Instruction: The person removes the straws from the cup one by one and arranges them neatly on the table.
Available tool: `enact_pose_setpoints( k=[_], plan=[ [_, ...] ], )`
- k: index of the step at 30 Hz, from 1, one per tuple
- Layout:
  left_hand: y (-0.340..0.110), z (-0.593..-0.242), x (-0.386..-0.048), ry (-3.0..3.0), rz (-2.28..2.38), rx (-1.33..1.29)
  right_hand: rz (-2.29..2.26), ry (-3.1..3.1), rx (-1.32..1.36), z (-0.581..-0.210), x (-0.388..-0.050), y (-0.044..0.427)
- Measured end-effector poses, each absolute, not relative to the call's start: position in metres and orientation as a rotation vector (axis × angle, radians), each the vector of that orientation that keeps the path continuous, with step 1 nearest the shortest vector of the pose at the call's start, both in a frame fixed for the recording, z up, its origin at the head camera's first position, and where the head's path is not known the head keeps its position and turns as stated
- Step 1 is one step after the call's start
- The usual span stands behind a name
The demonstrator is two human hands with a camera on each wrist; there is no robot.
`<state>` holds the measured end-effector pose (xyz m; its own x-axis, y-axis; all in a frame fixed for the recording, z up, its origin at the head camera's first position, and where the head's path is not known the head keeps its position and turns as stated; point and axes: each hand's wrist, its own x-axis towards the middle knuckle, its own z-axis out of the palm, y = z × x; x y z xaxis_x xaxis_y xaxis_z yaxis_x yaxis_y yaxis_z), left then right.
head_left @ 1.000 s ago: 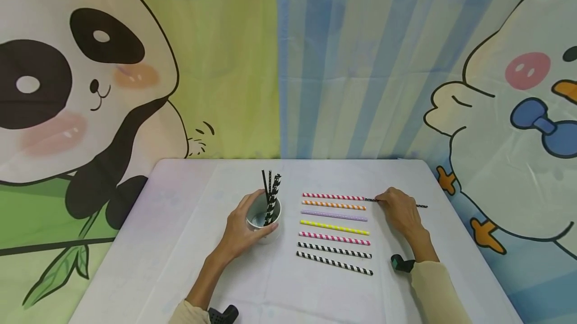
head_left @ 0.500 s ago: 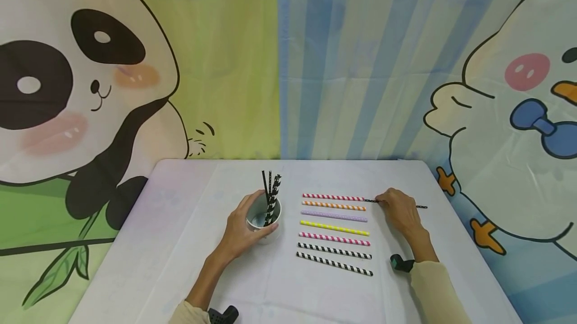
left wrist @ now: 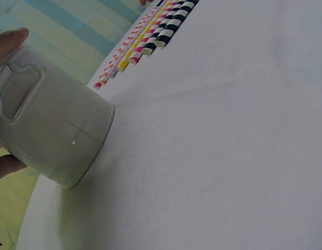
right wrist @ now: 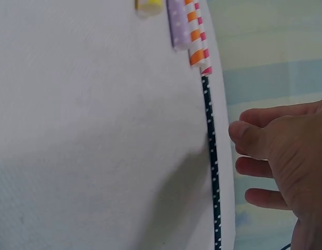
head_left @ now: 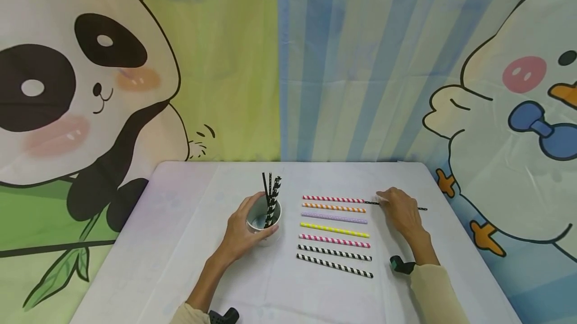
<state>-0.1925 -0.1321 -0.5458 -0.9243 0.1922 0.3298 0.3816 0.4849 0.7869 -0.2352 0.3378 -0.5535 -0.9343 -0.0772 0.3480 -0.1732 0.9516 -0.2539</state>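
Note:
My left hand (head_left: 241, 231) grips a whitish cup (left wrist: 57, 120), fingers on its far side and thumb at the near rim. Several black and black-and-white straws (head_left: 272, 204) stand in the cup, leaning. On the right, my right hand (head_left: 401, 214) is over a thin black straw with white dots (head_left: 371, 203), hiding its middle in the head view. In the right wrist view the fingers of this hand (right wrist: 291, 151) are loosely bent, apart from the dotted straw (right wrist: 210, 140). That straw lies end to end with a red-and-white striped straw (head_left: 333, 199).
Below the red-striped straw lie an orange-striped straw (head_left: 333, 208), a lilac one (head_left: 333, 218), a yellow one (head_left: 334, 229), a pink-striped one (head_left: 334, 240) and two black-and-white ones (head_left: 334, 252), roughly parallel. Behind the white table (head_left: 203, 184) hangs a cartoon-printed curtain (head_left: 225, 63).
The fingertips of my right hand have lifted slightly off the dotted straw. My left hand stays around the cup, and the head view has tilted up a little.

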Motion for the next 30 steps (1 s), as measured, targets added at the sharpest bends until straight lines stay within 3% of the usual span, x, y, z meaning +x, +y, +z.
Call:
enact_pose_setpoints(
  k=[15, 23, 30],
  plan=[
    [-0.132, -0.545, -0.192, -2.539, -1.407, -0.488, 1.038, -2.433, -0.065, -0.519, -0.229, 0.293],
    [-0.132, -0.544, -0.193, -2.53, -1.423, -0.503, 1.584, -2.191, 0.046, -0.506, -0.225, 0.245],
    [-0.133, -0.547, -0.193, -2.534, -1.422, -0.506, 1.795, -2.124, 0.089, -0.503, -0.226, 0.21]
  ],
)
